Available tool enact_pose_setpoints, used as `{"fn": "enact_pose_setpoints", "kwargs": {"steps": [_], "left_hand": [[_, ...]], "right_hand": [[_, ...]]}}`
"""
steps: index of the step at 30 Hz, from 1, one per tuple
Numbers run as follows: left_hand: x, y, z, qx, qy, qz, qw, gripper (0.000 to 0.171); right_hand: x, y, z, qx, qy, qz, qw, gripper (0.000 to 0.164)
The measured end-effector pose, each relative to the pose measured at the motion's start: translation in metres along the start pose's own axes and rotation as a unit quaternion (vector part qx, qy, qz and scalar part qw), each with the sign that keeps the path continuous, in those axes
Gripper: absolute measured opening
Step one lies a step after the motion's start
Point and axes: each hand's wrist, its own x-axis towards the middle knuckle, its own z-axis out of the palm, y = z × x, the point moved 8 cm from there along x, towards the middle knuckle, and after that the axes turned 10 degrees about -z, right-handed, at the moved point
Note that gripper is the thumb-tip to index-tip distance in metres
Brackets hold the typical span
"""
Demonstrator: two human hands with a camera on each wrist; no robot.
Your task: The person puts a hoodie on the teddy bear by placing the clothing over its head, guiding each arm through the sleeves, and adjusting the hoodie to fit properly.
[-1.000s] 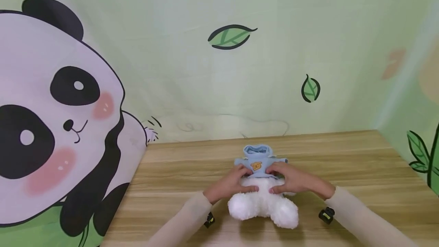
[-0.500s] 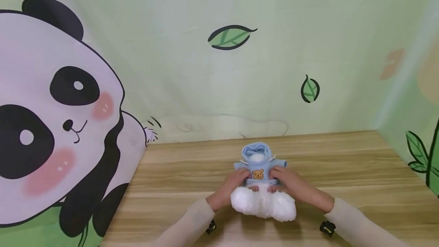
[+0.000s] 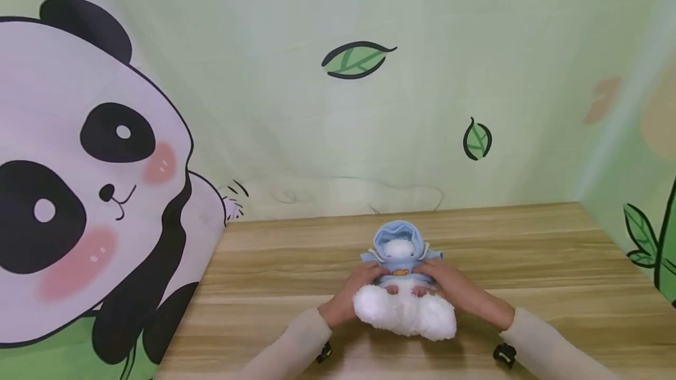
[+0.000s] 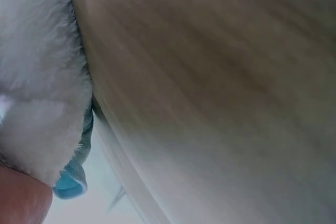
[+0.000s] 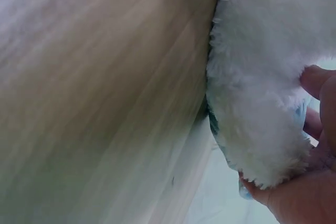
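Observation:
A white plush toy (image 3: 405,312) lies on its back, its two stubby legs toward me. Around its upper body is a small light-blue hoodie (image 3: 397,263) with white drawstrings and an orange bear print, now creased. White fur (image 3: 399,248) shows inside the hood's opening. My left hand (image 3: 352,291) pinches the hoodie near its hem on the left, thumb against the white belly. On the other side my right hand (image 3: 458,289) grips the hem in the same way. In the right wrist view the plush fur (image 5: 257,72) fills the space beside the thumb. A blue sleeve (image 4: 72,183) peeks out in the left wrist view.
The wood-grain table (image 3: 285,263) lies under the toy and both forearms. A green cloth backdrop (image 3: 264,104) with a printed panda (image 3: 142,87) and leaves rises behind its far edge. Black wrist cameras (image 3: 504,355) sit below the sleeves.
Both hands have drawn the hoodie toward me, farther down the toy's body. White fur has come into the hood opening, and the bear print has folded. The legs have shifted slightly.

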Motion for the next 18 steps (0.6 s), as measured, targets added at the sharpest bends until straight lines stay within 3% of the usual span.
{"fn": "enact_pose_setpoints", "kwargs": {"steps": [3, 7, 13, 15, 18], "left_hand": [[0.004, -0.001, 0.001, 0.023, 0.013, -0.005, 0.9996, 0.025], [0.003, 0.001, 0.001, 0.048, 0.018, -0.004, 0.9987, 0.026], [0.002, -0.003, 0.003, 0.011, -0.032, -0.050, 0.9982, 0.029], [-0.001, -0.003, 0.004, 0.014, -0.041, -0.046, 0.9980, 0.032], [-0.003, -0.003, 0.004, 0.025, -0.035, -0.032, 0.9985, 0.032]], "right_hand": [[0.000, 0.001, 0.000, 0.000, 0.006, -0.009, 1.000, 0.016], [-0.004, 0.005, 0.002, 0.007, -0.009, 0.029, 1.000, 0.021], [-0.010, 0.014, 0.008, 0.049, -0.054, 0.117, 0.990, 0.032], [-0.009, 0.013, 0.009, 0.045, -0.055, 0.110, 0.991, 0.036], [-0.006, 0.008, 0.008, 0.007, -0.038, 0.062, 0.997, 0.032]]}}
